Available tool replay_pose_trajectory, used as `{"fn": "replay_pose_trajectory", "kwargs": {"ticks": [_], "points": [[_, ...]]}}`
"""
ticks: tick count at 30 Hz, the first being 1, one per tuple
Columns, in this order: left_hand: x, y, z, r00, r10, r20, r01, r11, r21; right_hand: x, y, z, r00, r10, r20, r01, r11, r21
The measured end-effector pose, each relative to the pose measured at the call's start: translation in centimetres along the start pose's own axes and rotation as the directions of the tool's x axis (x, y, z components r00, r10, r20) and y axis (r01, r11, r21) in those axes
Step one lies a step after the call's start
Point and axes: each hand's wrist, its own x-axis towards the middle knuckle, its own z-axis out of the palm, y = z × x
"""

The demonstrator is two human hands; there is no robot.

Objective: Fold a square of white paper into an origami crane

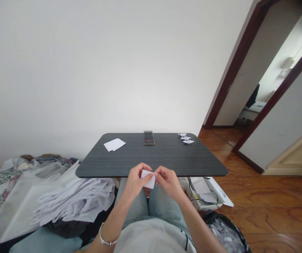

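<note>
The left hand [137,180] and right hand [170,181] are pinching a white paper [148,180] between their fingertips, with the other fingers curling close together. The paper is staying just off the near edge of a dark table [151,165], where paper cranes [186,138], a paper stack [114,144] and a phone [149,138] are sitting

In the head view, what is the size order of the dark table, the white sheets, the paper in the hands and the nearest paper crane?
1. Dark table
2. White paper sheets and held paper: too alike to rank, as the held paper is nearer the camera
3. Nearest paper crane
</note>
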Motion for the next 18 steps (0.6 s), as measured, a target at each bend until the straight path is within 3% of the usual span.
{"fn": "replay_pose_trajectory", "kwargs": {"ticks": [18], "points": [[-0.1, 0.1, -2.0, 0.999, -0.031, -0.022, 0.030, 0.998, -0.062, 0.2, 0.5, -1.0, 0.999, 0.018, -0.033, -0.016, 0.998, 0.057]]}}
